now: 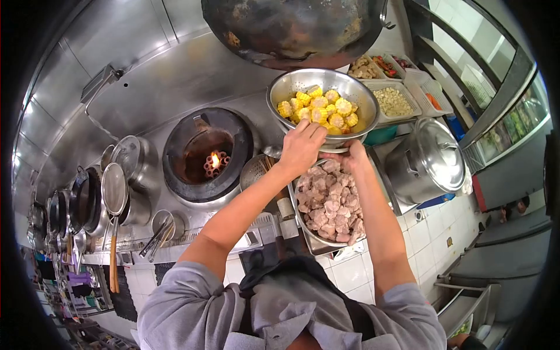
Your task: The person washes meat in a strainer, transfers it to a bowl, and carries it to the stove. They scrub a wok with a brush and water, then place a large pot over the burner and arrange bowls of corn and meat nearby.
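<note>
A steel colander holds yellow corn pieces, with another metal rim showing just under it. My left hand is closed on the colander's near rim, fingers curled over the edge beside the corn. My right hand grips low at the colander's near side, its fingers partly hidden beneath the rim. Directly below, nearer my body, a metal bowl is heaped with pale chunks of meat. My right forearm passes over that bowl's right side.
A flame burns inside the round stove burner on the left. A large dark wok stands behind the colander. Trays of chopped ingredients and a lidded steel pot are on the right. Strainers and pans line the far left.
</note>
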Action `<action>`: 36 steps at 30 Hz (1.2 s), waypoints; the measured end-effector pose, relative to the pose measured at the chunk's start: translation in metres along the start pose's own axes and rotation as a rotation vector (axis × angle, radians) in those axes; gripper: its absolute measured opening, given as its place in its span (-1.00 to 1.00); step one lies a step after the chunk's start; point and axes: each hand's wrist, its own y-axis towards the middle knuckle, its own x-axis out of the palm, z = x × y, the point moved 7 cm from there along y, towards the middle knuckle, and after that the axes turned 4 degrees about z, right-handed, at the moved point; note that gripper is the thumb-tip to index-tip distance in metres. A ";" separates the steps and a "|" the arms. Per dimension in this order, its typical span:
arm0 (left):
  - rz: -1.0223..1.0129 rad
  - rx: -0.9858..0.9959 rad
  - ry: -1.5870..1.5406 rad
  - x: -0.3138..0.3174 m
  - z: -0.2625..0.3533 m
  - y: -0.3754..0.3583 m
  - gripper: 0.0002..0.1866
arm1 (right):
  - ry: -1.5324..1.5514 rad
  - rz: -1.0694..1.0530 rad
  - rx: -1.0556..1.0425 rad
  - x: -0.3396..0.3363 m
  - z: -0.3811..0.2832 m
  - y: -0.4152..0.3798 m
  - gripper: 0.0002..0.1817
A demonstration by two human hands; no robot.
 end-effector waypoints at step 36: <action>-0.889 -1.032 -0.380 -0.130 0.015 -0.382 -0.62 | -0.859 0.382 -0.526 -0.128 -0.045 -0.256 -0.52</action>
